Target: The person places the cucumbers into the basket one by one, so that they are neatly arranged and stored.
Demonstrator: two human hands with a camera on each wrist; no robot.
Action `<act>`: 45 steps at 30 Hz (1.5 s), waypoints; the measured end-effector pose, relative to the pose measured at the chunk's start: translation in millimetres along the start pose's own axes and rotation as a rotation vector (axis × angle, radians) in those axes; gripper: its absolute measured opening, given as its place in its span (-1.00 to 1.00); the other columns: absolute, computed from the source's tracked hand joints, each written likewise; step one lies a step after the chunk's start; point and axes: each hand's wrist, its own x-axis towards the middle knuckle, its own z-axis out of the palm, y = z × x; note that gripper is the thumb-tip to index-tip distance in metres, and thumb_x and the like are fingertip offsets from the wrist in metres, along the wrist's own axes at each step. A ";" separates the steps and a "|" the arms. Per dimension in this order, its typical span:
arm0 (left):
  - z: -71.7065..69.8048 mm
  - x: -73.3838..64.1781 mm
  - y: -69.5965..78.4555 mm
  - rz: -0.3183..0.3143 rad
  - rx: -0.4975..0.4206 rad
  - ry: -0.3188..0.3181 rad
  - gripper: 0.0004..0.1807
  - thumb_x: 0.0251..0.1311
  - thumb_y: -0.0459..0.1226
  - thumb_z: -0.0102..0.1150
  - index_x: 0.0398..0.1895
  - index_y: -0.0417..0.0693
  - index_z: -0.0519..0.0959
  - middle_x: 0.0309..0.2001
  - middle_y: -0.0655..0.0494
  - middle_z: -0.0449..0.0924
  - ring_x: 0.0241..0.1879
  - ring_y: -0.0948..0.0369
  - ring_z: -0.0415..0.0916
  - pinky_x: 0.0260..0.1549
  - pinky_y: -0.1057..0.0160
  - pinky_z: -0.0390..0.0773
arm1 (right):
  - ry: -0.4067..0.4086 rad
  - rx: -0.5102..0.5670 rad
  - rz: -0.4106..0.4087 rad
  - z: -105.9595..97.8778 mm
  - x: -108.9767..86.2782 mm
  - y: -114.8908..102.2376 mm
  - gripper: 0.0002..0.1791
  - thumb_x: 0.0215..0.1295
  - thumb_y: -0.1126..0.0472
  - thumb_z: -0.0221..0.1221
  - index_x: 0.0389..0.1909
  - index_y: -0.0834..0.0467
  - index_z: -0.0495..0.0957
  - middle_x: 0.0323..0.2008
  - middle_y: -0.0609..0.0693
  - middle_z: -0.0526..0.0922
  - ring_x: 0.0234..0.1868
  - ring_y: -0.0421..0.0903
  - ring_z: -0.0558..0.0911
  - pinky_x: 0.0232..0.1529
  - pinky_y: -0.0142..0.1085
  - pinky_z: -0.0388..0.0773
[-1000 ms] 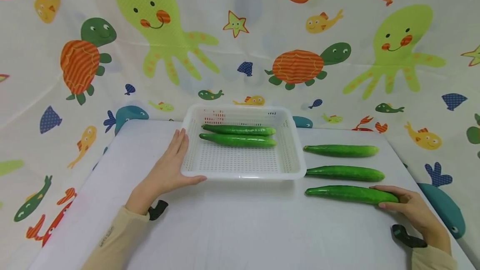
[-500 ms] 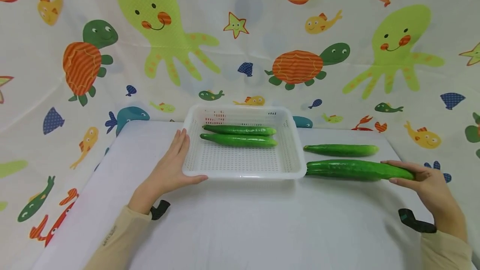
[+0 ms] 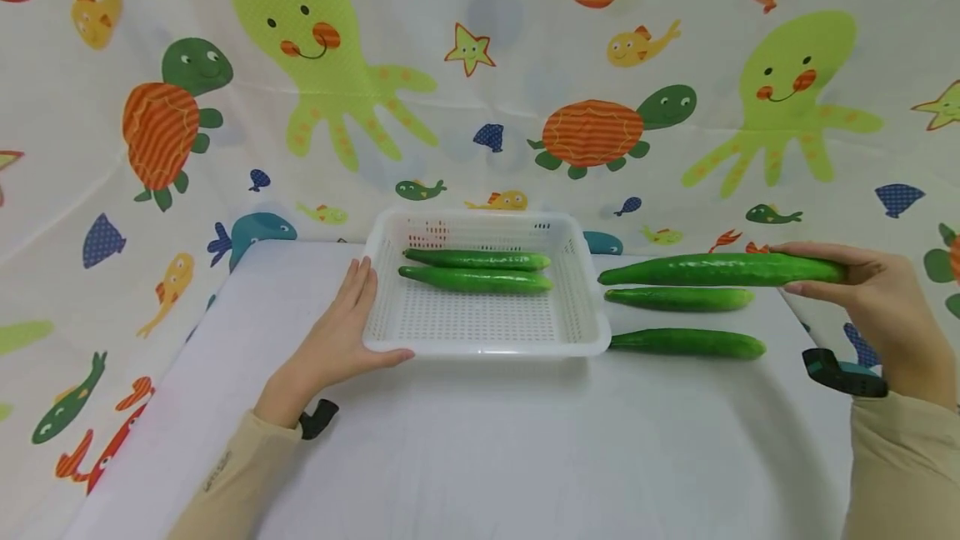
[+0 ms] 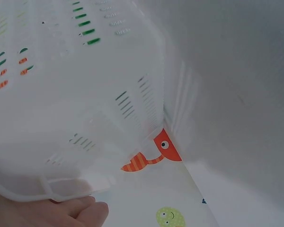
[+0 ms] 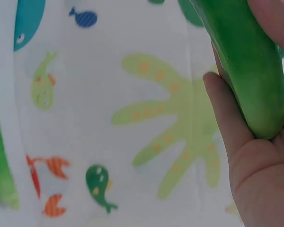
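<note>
My right hand (image 3: 873, 286) grips a cucumber (image 3: 712, 270) by its right end and holds it level above the table. In the right wrist view the thumb and fingers wrap the blunt end of that cucumber (image 5: 248, 61). My left hand (image 3: 337, 332) rests against the left side of a white plastic basket (image 3: 487, 350), fingers straight along the wall and thumb at the front rim. Two cucumbers (image 3: 476, 280) lie side by side in the basket. From the left wrist, the basket's slotted wall (image 4: 85, 104) fills much of the view, with the fingers (image 4: 80, 210) beneath its rim.
Two more cucumbers lie on the white table (image 3: 480, 457) right of the basket, a rear one (image 3: 678, 299) and a front one (image 3: 686, 343). A curtain (image 3: 465, 107) printed with sea animals hangs behind and at both sides.
My right hand has lifted the front cucumber off the table and carried it up and back, past the other two. The left hand and basket have stayed put.
</note>
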 end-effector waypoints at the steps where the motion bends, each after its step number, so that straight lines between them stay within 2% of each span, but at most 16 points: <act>1: -0.1 -0.3 0.0 -0.001 -0.005 -0.001 0.50 -0.17 0.47 0.28 0.58 -0.22 -0.29 0.59 -0.03 -0.51 0.55 0.04 -0.55 0.36 -0.27 0.04 | 0.002 0.027 -0.006 3.8 4.3 -6.1 -0.48 0.14 0.58 0.29 0.17 0.44 0.52 0.08 -0.10 0.67 0.00 -0.26 0.62 -0.17 -0.55 0.58; 3: -0.2 -0.7 0.3 -0.001 -0.008 0.000 0.50 -0.17 0.47 0.28 0.58 -0.21 -0.28 0.59 -0.02 -0.51 0.55 0.04 -0.56 0.36 -0.27 0.05 | -0.004 0.172 -0.033 13.7 13.9 -16.8 -0.47 0.09 0.65 0.27 0.16 0.49 0.50 0.08 0.00 0.67 -0.05 -0.18 0.68 -0.15 -0.48 0.61; 5: 0.2 -0.4 0.2 0.002 -0.010 0.002 0.50 -0.17 0.46 0.29 0.58 -0.21 -0.29 0.59 -0.03 -0.50 0.55 0.04 -0.56 0.35 -0.28 0.06 | 0.003 0.271 -0.053 25.7 22.8 -26.8 -0.46 0.07 0.69 0.25 0.15 0.53 0.48 0.06 0.06 0.68 -0.06 -0.12 0.68 -0.14 -0.45 0.62; 9: 0.4 0.5 0.4 0.006 -0.011 0.009 0.50 -0.17 0.46 0.30 0.58 -0.22 -0.28 0.59 -0.03 -0.50 0.55 0.04 -0.55 0.35 -0.28 0.06 | 0.022 0.418 -0.074 55.6 43.6 -49.6 -0.48 0.06 0.70 0.24 0.13 0.51 0.51 -0.04 0.12 0.72 -0.13 -0.06 0.67 -0.17 -0.43 0.64; 15: 0.8 1.0 -0.5 0.011 -0.008 0.019 0.49 -0.17 0.43 0.33 0.57 -0.25 -0.25 0.60 -0.06 -0.47 0.56 0.02 -0.52 0.36 -0.27 0.05 | -0.014 0.493 -0.129 114.8 78.8 -79.0 -0.51 0.04 0.68 0.28 0.08 0.47 0.57 -0.07 0.15 0.70 -0.08 -0.01 0.63 -0.09 -0.39 0.63; 17: 1.1 0.8 -0.9 0.009 -0.010 0.022 0.49 -0.16 0.43 0.32 0.57 -0.25 -0.24 0.60 -0.06 -0.46 0.56 0.02 -0.52 0.36 -0.26 0.05 | -0.026 0.455 -0.124 134.8 89.0 -85.8 -0.52 0.04 0.64 0.32 0.06 0.43 0.61 -0.06 0.13 0.70 -0.07 -0.02 0.62 -0.08 -0.40 0.62; 19: 1.2 0.7 -1.7 0.010 -0.010 0.023 0.49 -0.16 0.43 0.32 0.57 -0.26 -0.24 0.60 -0.06 -0.45 0.56 0.03 -0.52 0.36 -0.26 0.05 | -0.037 0.334 -0.091 154.1 97.9 -91.3 -0.55 0.07 0.52 0.39 0.05 0.31 0.66 -0.04 0.04 0.70 -0.08 -0.07 0.61 -0.12 -0.43 0.61; 24: 0.8 0.1 -2.3 0.008 -0.004 0.013 0.49 -0.17 0.43 0.33 0.57 -0.26 -0.25 0.60 -0.05 -0.47 0.55 0.03 -0.53 0.36 -0.26 0.04 | -0.148 -0.025 -0.002 205.5 120.3 -93.9 -0.53 0.09 0.25 0.47 0.09 0.11 0.68 0.13 -0.06 0.63 0.09 -0.16 0.54 -0.07 -0.37 0.55; 26: 0.6 0.2 -1.9 0.009 -0.004 0.010 0.49 -0.17 0.43 0.33 0.57 -0.26 -0.25 0.60 -0.05 -0.48 0.55 0.03 -0.54 0.36 -0.26 0.04 | -0.187 -0.085 0.031 223.6 125.2 -90.5 -0.53 0.10 0.26 0.47 0.09 0.10 0.68 0.16 -0.02 0.61 0.08 -0.11 0.56 -0.07 -0.30 0.56; 30: 0.1 0.3 -1.3 0.014 0.000 0.014 0.49 -0.16 0.42 0.33 0.57 -0.28 -0.23 0.60 -0.07 -0.46 0.56 0.02 -0.52 0.36 -0.26 0.04 | -0.237 -0.146 0.110 253.4 125.8 -79.1 -0.54 0.09 0.31 0.46 0.08 0.13 0.68 0.16 0.05 0.61 0.00 0.01 0.60 -0.11 -0.19 0.57; 37: -1.0 -0.3 0.9 0.012 0.002 0.012 0.49 -0.17 0.41 0.35 0.57 -0.27 -0.24 0.59 -0.08 -0.46 0.55 0.01 -0.53 0.36 -0.27 0.03 | -0.307 -0.208 0.244 285.8 121.1 -53.3 -0.54 0.04 0.32 0.48 0.04 0.17 0.70 0.19 0.09 0.58 0.29 0.07 0.43 0.23 -0.05 0.44; 40: -1.0 -0.4 0.9 0.013 -0.002 0.011 0.49 -0.17 0.39 0.37 0.57 -0.27 -0.25 0.59 -0.09 -0.46 0.55 0.01 -0.52 0.36 -0.28 0.03 | -0.328 -0.235 0.275 292.9 119.9 -46.0 -0.55 0.02 0.32 0.50 0.01 0.18 0.71 0.16 0.11 0.60 0.28 0.09 0.44 0.23 -0.05 0.45; 45: -1.1 -0.3 0.9 0.013 -0.006 0.015 0.49 -0.17 0.37 0.39 0.57 -0.27 -0.24 0.59 -0.09 -0.45 0.56 0.01 -0.52 0.36 -0.29 0.03 | -0.398 -0.349 0.283 298.8 120.1 -36.3 -0.56 -0.02 0.31 0.51 -0.04 0.23 0.72 0.10 0.16 0.63 0.17 0.11 0.53 0.10 -0.07 0.55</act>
